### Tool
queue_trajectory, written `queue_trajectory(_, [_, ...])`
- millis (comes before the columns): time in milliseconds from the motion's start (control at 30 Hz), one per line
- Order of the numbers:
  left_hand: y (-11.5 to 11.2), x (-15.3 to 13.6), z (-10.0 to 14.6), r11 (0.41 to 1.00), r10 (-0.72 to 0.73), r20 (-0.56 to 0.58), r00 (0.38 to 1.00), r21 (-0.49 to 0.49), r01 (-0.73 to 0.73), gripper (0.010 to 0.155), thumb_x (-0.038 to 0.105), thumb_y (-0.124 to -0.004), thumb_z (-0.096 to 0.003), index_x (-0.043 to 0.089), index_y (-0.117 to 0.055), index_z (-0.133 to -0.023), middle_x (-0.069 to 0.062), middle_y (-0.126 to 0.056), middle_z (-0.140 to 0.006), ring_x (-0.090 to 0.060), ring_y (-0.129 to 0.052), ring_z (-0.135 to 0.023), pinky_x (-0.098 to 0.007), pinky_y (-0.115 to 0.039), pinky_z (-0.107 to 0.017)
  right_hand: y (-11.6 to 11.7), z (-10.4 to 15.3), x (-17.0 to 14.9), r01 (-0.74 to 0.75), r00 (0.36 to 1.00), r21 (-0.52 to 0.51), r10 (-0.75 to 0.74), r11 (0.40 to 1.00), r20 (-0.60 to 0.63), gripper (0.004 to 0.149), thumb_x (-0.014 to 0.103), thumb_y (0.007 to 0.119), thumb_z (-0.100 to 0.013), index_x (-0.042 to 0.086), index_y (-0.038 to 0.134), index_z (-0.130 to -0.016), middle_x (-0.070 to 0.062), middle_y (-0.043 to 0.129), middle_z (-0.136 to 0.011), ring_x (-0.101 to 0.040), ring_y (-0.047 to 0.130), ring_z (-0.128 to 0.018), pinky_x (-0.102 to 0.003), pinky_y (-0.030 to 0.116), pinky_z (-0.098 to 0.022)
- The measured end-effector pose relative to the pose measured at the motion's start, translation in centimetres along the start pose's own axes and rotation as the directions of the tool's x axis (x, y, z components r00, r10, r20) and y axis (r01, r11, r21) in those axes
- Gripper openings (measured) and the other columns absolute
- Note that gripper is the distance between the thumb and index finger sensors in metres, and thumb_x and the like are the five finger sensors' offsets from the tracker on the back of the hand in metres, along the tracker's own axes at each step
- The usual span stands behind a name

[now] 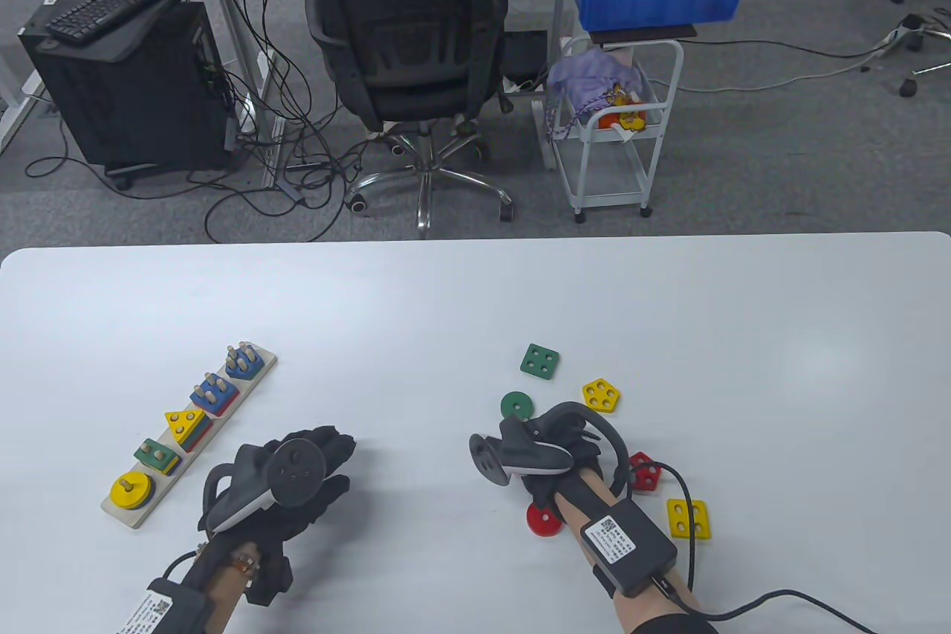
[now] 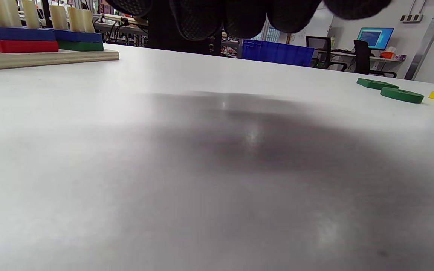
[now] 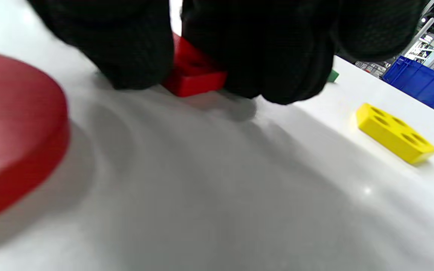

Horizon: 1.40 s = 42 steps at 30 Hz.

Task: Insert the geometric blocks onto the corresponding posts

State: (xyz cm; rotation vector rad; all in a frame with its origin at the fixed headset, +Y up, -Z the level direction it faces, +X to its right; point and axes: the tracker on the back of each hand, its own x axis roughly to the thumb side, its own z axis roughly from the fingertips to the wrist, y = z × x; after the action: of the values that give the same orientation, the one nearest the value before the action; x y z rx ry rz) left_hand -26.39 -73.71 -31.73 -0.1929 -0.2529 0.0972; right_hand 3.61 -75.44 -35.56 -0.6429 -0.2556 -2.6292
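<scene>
**Right hand on a red block, left hand idle near the peg board**

Right hand [image 1: 553, 452] sits low on the white bench [image 1: 475, 307], fingers [image 3: 277, 56] curled down around a red block [image 3: 194, 75]. Right wrist view shows fingertips touching both sides of it, block still flat on the bench. Which of the red shapes this is can't be told; the glove hides most of it.

Left hand [image 1: 297, 482] hovers palm down over bare bench, just right of the peg board [image 1: 126, 515], holding nothing. Fingers [image 2: 239, 19] hang loosely curled at the top of the left wrist view, nothing between them.

Peg board lies diagonally at the left of the bench, with stacks already on the posts: yellow disc [image 1: 131, 491] at the near end, then a green rectangle [image 1: 154, 453], yellow triangle [image 1: 185, 422], blue piece [image 1: 209, 392], and another blue piece [image 1: 244, 362] at the far end.

Loose blocks around the right hand:
- green square [image 1: 539, 361], farthest out
- green ring [image 1: 516, 405], just beyond the hand
- yellow pentagon [image 1: 601, 395], right of the ring
- red piece with holes [image 1: 645, 472], partly under the tracker strap
- red disc [image 1: 543, 521], beside the wrist
- yellow rectangle [image 1: 688, 519], near the forearm, under the cable
</scene>
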Motion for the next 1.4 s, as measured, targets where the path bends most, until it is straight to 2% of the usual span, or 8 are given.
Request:
queue_trajectory(233, [-0.3,0.7,-0.1,0.965,0.248,0.063,0.967,-0.109,-0.240,0.060,0.055,-0.067,-0.0504,0.039,-0.057,-0.107,0.006,-0.057,-0.121,-0.025,-0.064,-0.112,-0.057,-0.052,-0.081,-1.6,1.3,-0.6,0.102,0.995,-0.134,-0.100,0.986,0.018,0.059,0.047,0.086,-0.036,0.012,0.077,-0.083,-0.012,0.092,-0.075,-0.033,0.097,-0.053,-0.059,0.078,-0.047])
queue_trajectory(333, [-0.1,1.6,0.0,0.889,0.447,0.102,0.889,-0.163,-0.428,0.061,0.056,-0.066,-0.0509,0.038,-0.055,-0.108,0.005,-0.058,-0.120,-0.026,-0.067,-0.110,-0.056,-0.054,-0.080,-4.6,3.1,0.1,0.237,0.970,-0.271,-0.214,0.933,0.113,0.061,0.048,0.086,-0.036,0.012,0.076,-0.084,-0.012,0.091,-0.076,-0.033,0.096,-0.054,-0.059,0.078,-0.047])
queue_trajectory(467, [-0.4,3.3,0.3,0.664,0.732,0.095,0.674,-0.323,-0.675,0.065,0.057,-0.065,-0.0515,0.035,-0.049,-0.111,0.003,-0.058,-0.120,-0.027,-0.067,-0.110,-0.057,-0.054,-0.080,-7.7,5.1,1.7,0.366,0.925,-0.392,-0.281,0.844,0.257,0.061,0.049,0.086,-0.036,0.013,0.076,-0.084,-0.012,0.090,-0.076,-0.032,0.097,-0.055,-0.058,0.079,-0.047])
queue_trajectory(633, [-1.2,4.8,0.6,0.245,0.950,-0.047,0.308,-0.500,-0.831,0.076,0.061,-0.066,-0.0515,0.027,-0.039,-0.114,-0.005,-0.054,-0.121,-0.030,-0.069,-0.108,-0.057,-0.055,-0.079,-9.7,7.2,4.1,0.506,0.854,-0.518,-0.316,0.690,0.414,0.061,0.049,0.086,-0.036,0.013,0.075,-0.084,-0.011,0.090,-0.077,-0.031,0.097,-0.055,-0.058,0.079,-0.046])
queue_trajectory(833, [-1.3,5.3,0.8,0.068,0.989,-0.079,0.128,-0.526,-0.848,0.075,0.056,-0.068,-0.0536,0.017,-0.040,-0.112,-0.004,-0.066,-0.115,-0.023,-0.082,-0.100,-0.052,-0.060,-0.078,-10.2,7.9,4.7,0.535,0.841,-0.573,-0.330,0.621,0.428,0.061,0.049,0.086,-0.037,0.014,0.074,-0.085,-0.011,0.089,-0.078,-0.031,0.096,-0.057,-0.058,0.079,-0.047])
queue_trajectory(933, [-1.1,5.0,0.9,0.102,0.988,-0.057,0.143,-0.454,-0.885,0.075,0.055,-0.071,-0.0519,0.021,-0.041,-0.112,-0.002,-0.066,-0.114,-0.022,-0.080,-0.100,-0.052,-0.059,-0.078,-10.1,7.9,4.4,0.564,0.823,-0.542,-0.370,0.623,0.431,0.063,0.049,0.084,-0.039,0.015,0.070,-0.090,-0.012,0.085,-0.086,-0.034,0.093,-0.067,-0.060,0.077,-0.050])
queue_trajectory(1133, [0.7,1.8,1.0,0.427,0.903,0.028,0.428,-0.158,-0.890,0.075,0.057,-0.073,-0.0500,0.022,-0.046,-0.111,-0.004,-0.067,-0.111,-0.025,-0.080,-0.098,-0.054,-0.060,-0.077,-7.9,8.7,1.7,0.509,0.860,-0.491,-0.394,0.707,0.325,0.070,0.052,0.080,-0.041,0.015,0.063,-0.098,-0.016,0.076,-0.097,-0.040,0.087,-0.079,-0.067,0.071,-0.055])
queue_trajectory(1400, [4.1,-4.8,2.0,0.630,0.773,-0.091,0.627,0.225,-0.743,0.075,0.060,-0.078,-0.0461,0.022,-0.055,-0.107,-0.004,-0.074,-0.105,-0.026,-0.086,-0.092,-0.053,-0.064,-0.074,-1.7,11.6,-4.6,0.420,0.900,-0.434,-0.427,0.797,0.086,0.065,0.051,0.078,-0.043,0.017,0.065,-0.097,-0.019,0.070,-0.102,-0.044,0.082,-0.084,-0.070,0.066,-0.057])
